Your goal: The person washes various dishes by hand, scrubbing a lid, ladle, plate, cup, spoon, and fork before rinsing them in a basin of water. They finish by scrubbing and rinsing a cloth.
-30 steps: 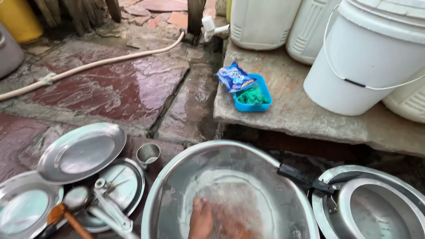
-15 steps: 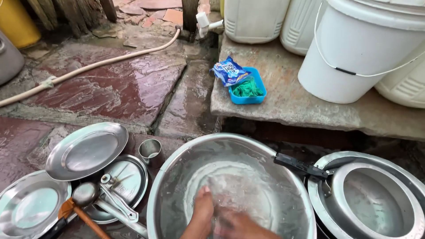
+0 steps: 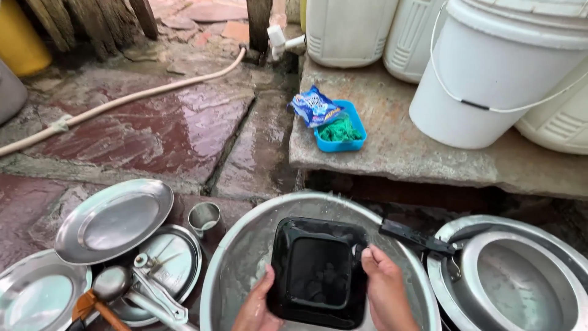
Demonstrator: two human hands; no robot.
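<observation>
A square black plastic tray (image 3: 320,271) is held up over a large steel basin (image 3: 245,245) at the bottom centre. My left hand (image 3: 257,303) grips the tray's lower left edge. My right hand (image 3: 384,288) grips its right edge, thumb on the rim. The tray is wet and faces me, hiding most of the basin's water.
Steel plates (image 3: 113,219), a small cup (image 3: 205,216), a ladle and lid lie on wet stone at left. A black-handled pan (image 3: 514,276) sits at right. On the stone ledge (image 3: 398,141) stand a blue tub with green scrubber (image 3: 340,130), a blue packet (image 3: 312,105), white buckets (image 3: 496,73). A hose (image 3: 122,101) crosses the floor.
Both hands were down in the basin's water before; now they have lifted a black tray out of it and hold it up by its edges.
</observation>
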